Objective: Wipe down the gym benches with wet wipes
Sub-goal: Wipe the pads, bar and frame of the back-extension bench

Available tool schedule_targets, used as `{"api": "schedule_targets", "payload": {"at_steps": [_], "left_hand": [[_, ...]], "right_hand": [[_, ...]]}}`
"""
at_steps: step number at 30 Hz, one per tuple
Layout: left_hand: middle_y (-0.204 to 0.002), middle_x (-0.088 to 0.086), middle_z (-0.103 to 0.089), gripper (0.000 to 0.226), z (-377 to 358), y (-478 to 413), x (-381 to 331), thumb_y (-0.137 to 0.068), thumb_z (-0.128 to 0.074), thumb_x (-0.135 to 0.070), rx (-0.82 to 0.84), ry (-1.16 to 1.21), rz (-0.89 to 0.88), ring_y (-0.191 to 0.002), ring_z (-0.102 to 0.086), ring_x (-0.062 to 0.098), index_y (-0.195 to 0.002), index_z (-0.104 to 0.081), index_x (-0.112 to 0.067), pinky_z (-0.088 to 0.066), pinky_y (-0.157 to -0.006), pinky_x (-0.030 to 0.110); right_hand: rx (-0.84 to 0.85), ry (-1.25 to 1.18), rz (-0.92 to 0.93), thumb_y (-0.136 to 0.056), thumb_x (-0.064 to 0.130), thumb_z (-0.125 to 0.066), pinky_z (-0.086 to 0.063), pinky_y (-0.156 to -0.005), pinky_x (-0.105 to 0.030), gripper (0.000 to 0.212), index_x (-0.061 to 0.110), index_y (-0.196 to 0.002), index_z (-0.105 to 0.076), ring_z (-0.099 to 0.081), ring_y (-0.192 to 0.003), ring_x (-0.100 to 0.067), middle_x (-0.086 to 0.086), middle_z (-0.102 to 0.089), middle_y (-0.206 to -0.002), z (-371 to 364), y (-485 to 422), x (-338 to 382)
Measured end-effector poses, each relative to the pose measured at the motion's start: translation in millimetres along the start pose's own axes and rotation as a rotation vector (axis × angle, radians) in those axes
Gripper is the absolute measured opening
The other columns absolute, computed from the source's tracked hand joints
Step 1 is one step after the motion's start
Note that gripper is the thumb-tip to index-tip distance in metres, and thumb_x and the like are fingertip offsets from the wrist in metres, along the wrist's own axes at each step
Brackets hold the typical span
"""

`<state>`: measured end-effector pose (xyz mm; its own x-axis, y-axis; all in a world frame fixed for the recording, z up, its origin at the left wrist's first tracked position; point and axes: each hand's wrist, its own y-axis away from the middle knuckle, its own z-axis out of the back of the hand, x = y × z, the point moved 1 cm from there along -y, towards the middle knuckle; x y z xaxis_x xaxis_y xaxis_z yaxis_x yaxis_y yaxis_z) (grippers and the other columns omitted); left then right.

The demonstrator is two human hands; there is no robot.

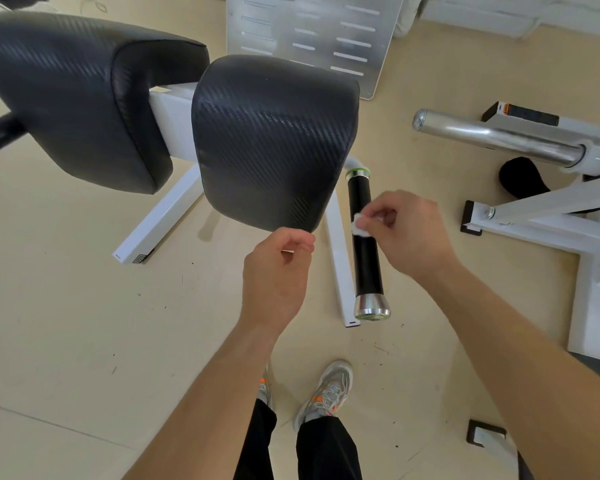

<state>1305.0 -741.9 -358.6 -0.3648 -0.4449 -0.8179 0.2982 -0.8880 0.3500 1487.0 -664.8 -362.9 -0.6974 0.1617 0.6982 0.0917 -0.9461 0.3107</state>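
A black padded seat (274, 140) on a white frame stands in front of me, with a second black pad (73, 95) to its left. My right hand (406, 233) pinches a small crumpled white wet wipe (358, 227) just right of the seat's near corner, over a black handle bar (366, 251). My left hand (278, 275) hovers below the seat's front edge with curled fingers and thumb against forefinger; nothing shows in it.
White frame legs (160, 220) spread over the beige floor. A chrome bar (499, 136) and another white machine frame (551, 216) stand at the right. A perforated metal plate (312, 36) leans behind the seat. My feet (326, 393) are below.
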Motion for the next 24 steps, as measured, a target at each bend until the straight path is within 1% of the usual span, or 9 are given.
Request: {"api": "schedule_targets", "payload": {"at_steps": [3, 6, 9, 11, 13, 15, 18, 20, 24], "left_hand": [[-0.084, -0.019, -0.070, 0.023, -2, 1, 5, -0.096, -0.057, -0.010, 0.009, 0.007, -0.009, -0.083, -0.061, -0.005, -0.091, -0.072, -0.026, -0.043, -0.072, 0.005], [-0.085, -0.020, -0.069, 0.023, -3, 3, 8, -0.097, -0.057, -0.012, 0.022, -0.007, -0.014, -0.086, -0.060, -0.007, -0.092, -0.072, -0.029, -0.042, -0.074, 0.003], [-0.086, -0.021, -0.069, 0.023, -1, 6, 8, -0.097, -0.057, -0.011, 0.037, 0.002, 0.001, -0.087, -0.061, -0.008, -0.093, -0.072, -0.027, -0.041, -0.073, 0.001], [-0.085, -0.020, -0.070, 0.022, -1, 7, 6, -0.096, -0.057, -0.010, 0.040, 0.013, -0.004, -0.085, -0.061, -0.007, -0.093, -0.073, -0.026, -0.041, -0.073, 0.001], [-0.086, -0.020, -0.070, 0.019, -1, 8, 2, -0.096, -0.059, -0.012, 0.044, 0.019, -0.028, -0.083, -0.061, -0.006, -0.097, -0.073, -0.025, -0.041, -0.072, 0.003], [-0.091, -0.020, -0.070, 0.018, -6, 9, -3, -0.097, -0.061, -0.013, 0.073, 0.038, -0.064, -0.084, -0.061, -0.008, -0.107, -0.073, -0.023, -0.042, -0.072, 0.003], [-0.110, -0.014, -0.069, 0.028, -21, 8, -12, -0.097, -0.062, -0.013, 0.139, 0.083, -0.105, -0.091, -0.062, -0.006, -0.123, -0.069, -0.024, -0.044, -0.075, 0.005], [-0.113, -0.013, -0.069, 0.026, -34, 7, -18, -0.097, -0.064, -0.014, 0.129, 0.096, -0.126, -0.092, -0.063, -0.002, -0.120, -0.071, -0.024, -0.047, -0.075, 0.007], [-0.094, -0.013, -0.072, 0.014, -52, 1, -27, -0.088, -0.077, -0.027, 0.006, 0.057, -0.133, -0.081, -0.067, 0.002, -0.101, -0.078, -0.021, -0.054, -0.076, 0.019]], "right_hand": [[-0.057, 0.092, 0.040, -0.086, 0.019, -0.074, -0.037, -0.064, -0.016, 0.003, 0.019, -0.089, -0.073, -0.057, -0.080, -0.013, 0.004, -0.061, -0.087, -10, -43, 9], [-0.075, 0.113, -0.010, -0.088, 0.020, -0.073, -0.041, -0.074, -0.021, 0.008, 0.017, -0.096, -0.075, -0.060, -0.088, -0.016, 0.001, -0.065, -0.095, -12, -65, 13], [0.001, 0.115, -0.012, -0.087, 0.019, -0.074, -0.035, -0.064, -0.004, 0.006, 0.019, -0.091, -0.078, -0.059, -0.084, -0.012, 0.006, -0.065, -0.088, -7, -47, 15], [0.084, 0.138, 0.007, -0.084, 0.019, -0.076, -0.035, -0.060, -0.001, 0.005, 0.023, -0.082, -0.077, -0.058, -0.077, -0.008, 0.008, -0.067, -0.084, -2, -24, 16], [0.152, 0.136, -0.007, -0.083, 0.019, -0.076, -0.037, -0.061, -0.001, 0.007, 0.024, -0.079, -0.076, -0.059, -0.073, -0.002, 0.009, -0.068, -0.083, 2, -2, 16], [0.160, 0.084, -0.035, -0.085, 0.019, -0.076, -0.038, -0.062, -0.001, 0.005, 0.023, -0.083, -0.078, -0.059, -0.072, 0.004, 0.014, -0.068, -0.082, 5, 15, 13], [0.101, -0.080, -0.070, -0.089, 0.016, -0.073, -0.040, -0.064, -0.002, 0.012, 0.027, -0.088, -0.077, -0.060, -0.071, 0.008, 0.018, -0.068, -0.082, 9, 29, 8], [0.054, -0.231, -0.092, -0.088, 0.015, -0.074, -0.045, -0.068, -0.007, 0.015, 0.030, -0.091, -0.075, -0.064, -0.072, 0.004, 0.016, -0.072, -0.083, 10, 35, 5], [-0.043, -0.461, -0.128, -0.086, 0.006, -0.077, -0.055, -0.078, -0.018, 0.025, 0.026, -0.100, -0.071, -0.072, -0.083, -0.007, 0.007, -0.076, -0.088, 11, 40, -2]]}}
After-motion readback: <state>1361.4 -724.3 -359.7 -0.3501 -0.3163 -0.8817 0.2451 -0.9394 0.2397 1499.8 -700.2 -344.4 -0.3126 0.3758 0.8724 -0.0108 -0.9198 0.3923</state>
